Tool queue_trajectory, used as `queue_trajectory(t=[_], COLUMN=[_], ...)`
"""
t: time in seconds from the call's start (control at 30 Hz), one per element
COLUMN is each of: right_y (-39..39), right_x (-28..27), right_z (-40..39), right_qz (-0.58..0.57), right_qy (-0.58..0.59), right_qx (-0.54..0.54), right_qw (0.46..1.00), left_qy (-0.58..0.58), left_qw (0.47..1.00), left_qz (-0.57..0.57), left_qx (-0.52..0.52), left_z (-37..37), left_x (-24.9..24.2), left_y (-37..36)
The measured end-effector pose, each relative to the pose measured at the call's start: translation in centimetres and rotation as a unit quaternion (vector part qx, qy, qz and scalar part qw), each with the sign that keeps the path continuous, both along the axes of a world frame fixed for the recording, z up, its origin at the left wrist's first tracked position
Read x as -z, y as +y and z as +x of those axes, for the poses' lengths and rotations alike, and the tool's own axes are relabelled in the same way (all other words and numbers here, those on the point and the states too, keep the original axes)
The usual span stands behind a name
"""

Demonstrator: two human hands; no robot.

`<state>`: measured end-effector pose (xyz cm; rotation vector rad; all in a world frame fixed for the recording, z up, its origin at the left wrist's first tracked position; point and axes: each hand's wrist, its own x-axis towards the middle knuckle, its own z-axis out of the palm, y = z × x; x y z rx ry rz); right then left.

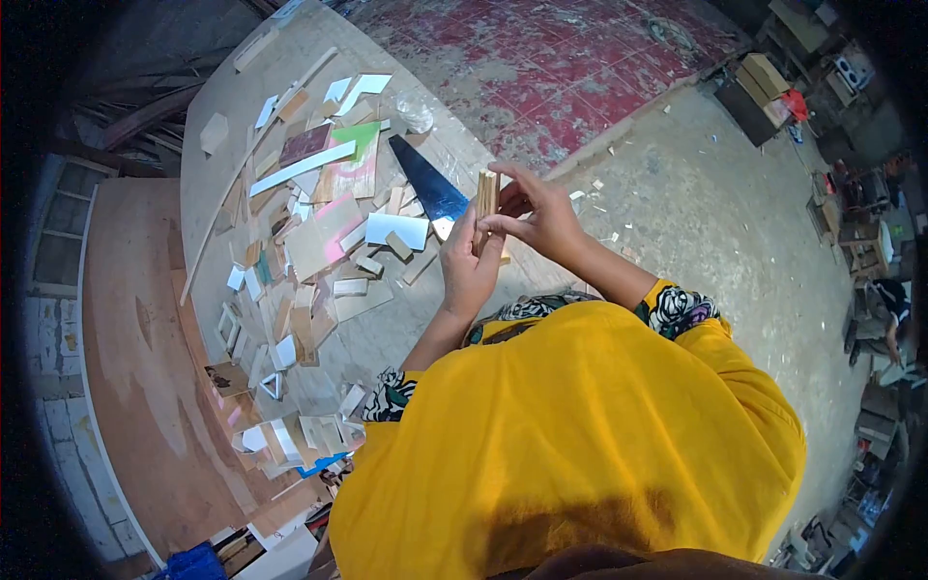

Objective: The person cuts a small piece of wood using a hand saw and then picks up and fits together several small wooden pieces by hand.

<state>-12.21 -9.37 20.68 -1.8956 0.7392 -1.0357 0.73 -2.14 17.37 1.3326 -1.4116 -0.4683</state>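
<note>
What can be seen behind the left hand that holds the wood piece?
Beyond the left hand and the wood piece, a saw's dark blade shows on the table. Whatever lies directly behind the hand is covered.

Left fingers beside right fingers, both bent, forearms angled inward.
</note>
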Motion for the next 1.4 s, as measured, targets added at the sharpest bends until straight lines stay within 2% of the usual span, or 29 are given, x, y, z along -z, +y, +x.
queue_trajectory(t=[0.2, 0.23, 0.3, 0.37, 0.4, 0.47, 0.6, 0.67, 0.87, 1.07, 1.2, 1.27, 1.3, 1.37, 1.4], right_y=[0.0, -0.2, -0.6, -1.0, -1.1, -1.2, -1.5, -1.6, -1.5, -2.0, -2.1, -1.9, -1.8, -1.6, -1.7], right_x=[0.2, 0.2, 0.1, -0.3, -0.2, 0.0, 0.4, 0.5, 0.6, 1.2, 1.2, 0.4, 0.0, -0.8, -1.1], right_z=[0.2, 0.1, 0.0, -0.4, -0.5, -0.6, -0.7, -0.6, -0.7, -0.3, -0.2, -0.4, -0.5, -0.5, -0.7], right_qz=[-0.001, -0.018, -0.037, -0.081, -0.082, -0.092, -0.051, -0.019, 0.003, 0.029, 0.052, 0.001, 0.001, -0.048, -0.047], right_qy=[0.050, 0.052, 0.054, 0.058, 0.057, 0.016, 0.005, -0.057, -0.085, -0.119, -0.144, -0.084, -0.085, -0.072, -0.073], right_qx=[0.024, 0.026, 0.028, 0.031, 0.030, 0.024, 0.027, 0.030, 0.035, 0.029, 0.022, 0.033, 0.034, 0.013, 0.014], right_qw=[0.998, 0.998, 0.997, 0.995, 0.995, 0.995, 0.998, 0.998, 0.996, 0.992, 0.988, 0.996, 0.996, 0.996, 0.996], left_qy=[0.016, 0.036, 0.062, 0.086, 0.086, 0.111, 0.128, 0.148, 0.040, 0.000, 0.007, 0.174, 0.173, 0.280, 0.279], left_qw=[0.996, 0.992, 0.993, 0.981, 0.981, 0.970, 0.970, 0.965, 0.981, 0.988, 0.985, 0.954, 0.954, 0.913, 0.913], left_qz=[0.093, 0.119, 0.097, 0.172, 0.170, 0.198, 0.187, 0.197, 0.184, 0.149, 0.163, 0.212, 0.213, 0.227, 0.228], left_qx=[-0.003, 0.009, 0.005, 0.040, 0.039, 0.085, 0.093, 0.090, 0.050, 0.039, 0.061, 0.119, 0.120, 0.192, 0.192], left_z=[0.4, 0.5, 0.7, 1.6, 1.6, 1.6, 1.2, 0.8, 0.6, 0.7, 1.3, 1.8, 2.1, 2.8, 3.0], left_x=[-0.9, -1.0, -0.2, 0.2, -0.2, -1.2, -2.3, -3.0, -3.6, -3.4, -2.9, -2.6, -2.6, -2.9, -3.1], left_y=[0.7, 0.7, 0.8, 1.0, 1.0, 1.2, 1.3, 1.2, 0.8, 0.4, 0.5, 0.6, 0.6, 0.7, 0.9])
